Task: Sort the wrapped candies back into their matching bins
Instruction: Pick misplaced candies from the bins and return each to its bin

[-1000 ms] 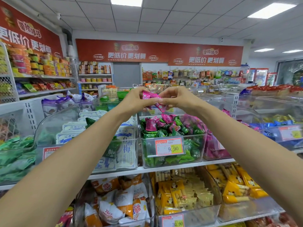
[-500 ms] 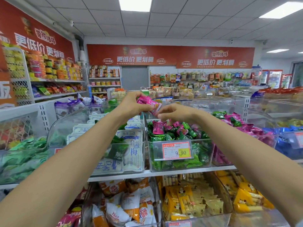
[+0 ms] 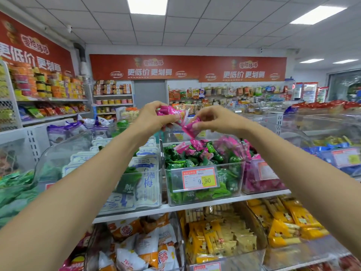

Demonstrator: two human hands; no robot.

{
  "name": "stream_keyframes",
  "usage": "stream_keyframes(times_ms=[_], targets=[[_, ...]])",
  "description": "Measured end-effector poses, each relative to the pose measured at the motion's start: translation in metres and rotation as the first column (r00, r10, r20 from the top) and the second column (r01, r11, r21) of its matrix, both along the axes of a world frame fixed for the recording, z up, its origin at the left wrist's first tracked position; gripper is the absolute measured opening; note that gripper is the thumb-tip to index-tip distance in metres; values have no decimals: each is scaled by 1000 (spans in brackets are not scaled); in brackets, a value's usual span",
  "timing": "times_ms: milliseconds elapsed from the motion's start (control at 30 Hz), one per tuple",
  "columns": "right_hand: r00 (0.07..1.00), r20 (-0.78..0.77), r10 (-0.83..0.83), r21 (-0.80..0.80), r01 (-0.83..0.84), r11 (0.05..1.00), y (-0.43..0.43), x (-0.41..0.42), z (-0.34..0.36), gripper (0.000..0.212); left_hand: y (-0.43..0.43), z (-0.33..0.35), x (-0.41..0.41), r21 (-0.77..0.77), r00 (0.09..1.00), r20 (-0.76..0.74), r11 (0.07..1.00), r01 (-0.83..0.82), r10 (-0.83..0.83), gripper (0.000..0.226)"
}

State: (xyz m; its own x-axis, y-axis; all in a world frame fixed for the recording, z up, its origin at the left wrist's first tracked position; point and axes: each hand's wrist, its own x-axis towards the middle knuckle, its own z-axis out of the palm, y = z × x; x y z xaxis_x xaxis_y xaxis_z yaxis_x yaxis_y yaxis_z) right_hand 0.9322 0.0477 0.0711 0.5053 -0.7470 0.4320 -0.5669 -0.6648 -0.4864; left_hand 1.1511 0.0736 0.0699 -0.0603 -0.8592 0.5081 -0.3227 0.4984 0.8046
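Observation:
My left hand (image 3: 151, 119) grips a small bunch of pink wrapped candies (image 3: 171, 112) above the shelf. My right hand (image 3: 213, 119) pinches one more pink candy (image 3: 192, 128) right beside that bunch. Both hands hover over a clear bin (image 3: 203, 184) full of green wrapped candies (image 3: 177, 164), with several pink candies (image 3: 196, 147) lying on top of them. To the right stands a clear bin of pink candies (image 3: 259, 177).
A bin of white and blue packets (image 3: 144, 178) stands left of the green bin, and green packets (image 3: 11, 190) lie further left. Below are bins of yellow snack bags (image 3: 220, 239) and orange-white bags (image 3: 144, 245). Blue candies (image 3: 332, 151) sit at right.
My right hand dipped toward the green bin, then came back up holding a pink candy beside the bunch in my left hand. The camera view shifted slightly.

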Motion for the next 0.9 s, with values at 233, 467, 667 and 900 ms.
stream_keyframes(times_ms=[233,467,667,900], targets=[[955,218,-203,32,201,979,-1,-94,5,21,-9,11,-65,14,984,102,990,144,-144,33],[958,-85,-274,164,284,945,-12,-175,5,15,-21,15,-141,93,864,398,951,296,-308,30],[924,-370,-95,348,233,908,-16,-209,12,15,-31,9,-193,207,631,663,909,361,-402,32],[923,-342,-176,149,238,960,-33,-194,8,22,-37,1,-203,207,448,845,952,226,-291,44]])
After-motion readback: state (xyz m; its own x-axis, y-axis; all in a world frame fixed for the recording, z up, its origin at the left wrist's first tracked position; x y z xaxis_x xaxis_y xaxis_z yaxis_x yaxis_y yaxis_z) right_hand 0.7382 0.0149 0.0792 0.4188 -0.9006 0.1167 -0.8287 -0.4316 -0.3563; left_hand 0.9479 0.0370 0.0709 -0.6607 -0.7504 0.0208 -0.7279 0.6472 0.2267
